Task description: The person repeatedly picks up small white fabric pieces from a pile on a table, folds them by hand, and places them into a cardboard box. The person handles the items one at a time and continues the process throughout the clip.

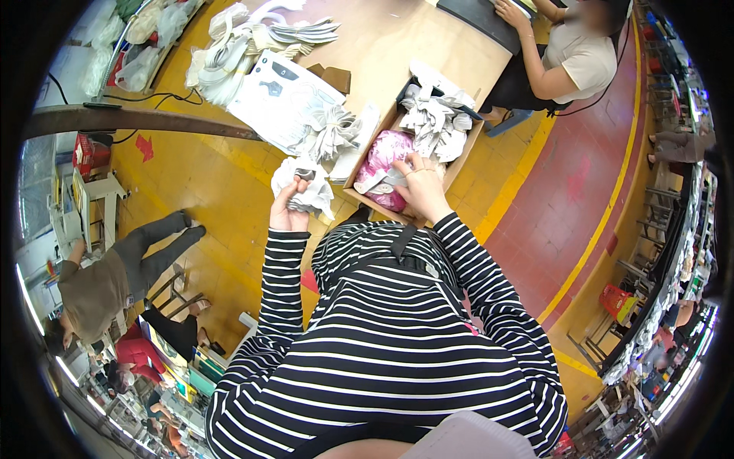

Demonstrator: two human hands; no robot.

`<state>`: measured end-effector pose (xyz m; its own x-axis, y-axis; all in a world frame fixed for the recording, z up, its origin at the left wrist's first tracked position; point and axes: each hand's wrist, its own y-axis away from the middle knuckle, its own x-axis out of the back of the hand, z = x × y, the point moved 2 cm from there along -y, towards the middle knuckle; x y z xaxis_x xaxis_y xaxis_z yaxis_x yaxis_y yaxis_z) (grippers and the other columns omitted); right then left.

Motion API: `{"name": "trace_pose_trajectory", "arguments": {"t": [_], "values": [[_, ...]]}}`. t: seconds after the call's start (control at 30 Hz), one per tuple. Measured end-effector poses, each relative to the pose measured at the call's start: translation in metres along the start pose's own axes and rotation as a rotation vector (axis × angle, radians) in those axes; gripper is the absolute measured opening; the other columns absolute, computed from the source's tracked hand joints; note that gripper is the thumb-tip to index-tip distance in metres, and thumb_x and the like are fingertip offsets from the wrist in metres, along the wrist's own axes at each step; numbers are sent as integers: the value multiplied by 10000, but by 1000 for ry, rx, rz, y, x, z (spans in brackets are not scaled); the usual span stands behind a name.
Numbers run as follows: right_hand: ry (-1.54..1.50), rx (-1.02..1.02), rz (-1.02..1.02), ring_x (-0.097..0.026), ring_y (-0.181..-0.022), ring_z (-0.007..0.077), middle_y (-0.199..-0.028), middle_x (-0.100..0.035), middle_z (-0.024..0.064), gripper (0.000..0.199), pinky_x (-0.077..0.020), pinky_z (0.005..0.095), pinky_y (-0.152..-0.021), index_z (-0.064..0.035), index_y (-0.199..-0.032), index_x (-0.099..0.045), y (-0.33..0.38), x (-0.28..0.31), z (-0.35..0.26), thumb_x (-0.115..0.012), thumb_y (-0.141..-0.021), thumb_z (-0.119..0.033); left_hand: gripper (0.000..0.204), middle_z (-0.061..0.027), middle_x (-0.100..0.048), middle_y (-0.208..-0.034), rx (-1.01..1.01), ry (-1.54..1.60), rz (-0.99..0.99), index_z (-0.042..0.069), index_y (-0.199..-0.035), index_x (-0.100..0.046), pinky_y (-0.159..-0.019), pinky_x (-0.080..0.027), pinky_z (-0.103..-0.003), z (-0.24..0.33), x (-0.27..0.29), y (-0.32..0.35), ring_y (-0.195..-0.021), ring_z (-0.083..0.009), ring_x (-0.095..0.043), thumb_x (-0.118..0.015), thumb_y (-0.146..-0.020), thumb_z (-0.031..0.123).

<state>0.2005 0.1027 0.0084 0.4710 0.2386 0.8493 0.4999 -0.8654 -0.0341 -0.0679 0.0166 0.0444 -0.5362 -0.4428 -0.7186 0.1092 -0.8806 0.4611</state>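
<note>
My left hand (289, 208) is closed on a bundle of white fabric pieces (312, 197), held up in front of the table edge. A small dark object (305, 174) shows at its fingertips; its kind I cannot make out. My right hand (422, 188) reaches over an open cardboard box (453, 177), its fingers bent together beside a pink-and-white plastic bag (391, 150). A pale strip (376, 182) lies by those fingers, and whether they grip it is unclear. Crumpled white fabric pieces (437, 122) fill the far part of the box.
On the table (382, 46) lie a printed white sheet (277, 96), a fabric bundle (330, 134) and a heap of white strips (222, 73). A brown bar (153, 118) juts in from the left. Across the table sits a person (577, 65); another person (115, 275) is at the left.
</note>
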Motion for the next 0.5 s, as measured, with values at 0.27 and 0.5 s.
{"name": "trace_pose_trajectory", "arguments": {"t": [0.27,0.5], "values": [[-23,-21,104,-557,-973,321,-1065,-567,123,183,-460,404,-845,-68,-953,-658,-7,-13,29,-663,-771,-88,132,-19,-542,-841,32,-12,61,31,-1014,-553,-810,-437,-313,-15,3,-8,-852,-158,-533,-527,-924,124],[-301,-129,231,-628,-825,253,-891,-644,112,112,-489,322,-746,-4,-890,-645,-13,35,29,-656,-796,-64,135,-41,-569,-843,76,1,84,18,-1019,-571,-831,-455,-327,-20,0,-11,-865,-169,-551,-544,-922,108]]}}
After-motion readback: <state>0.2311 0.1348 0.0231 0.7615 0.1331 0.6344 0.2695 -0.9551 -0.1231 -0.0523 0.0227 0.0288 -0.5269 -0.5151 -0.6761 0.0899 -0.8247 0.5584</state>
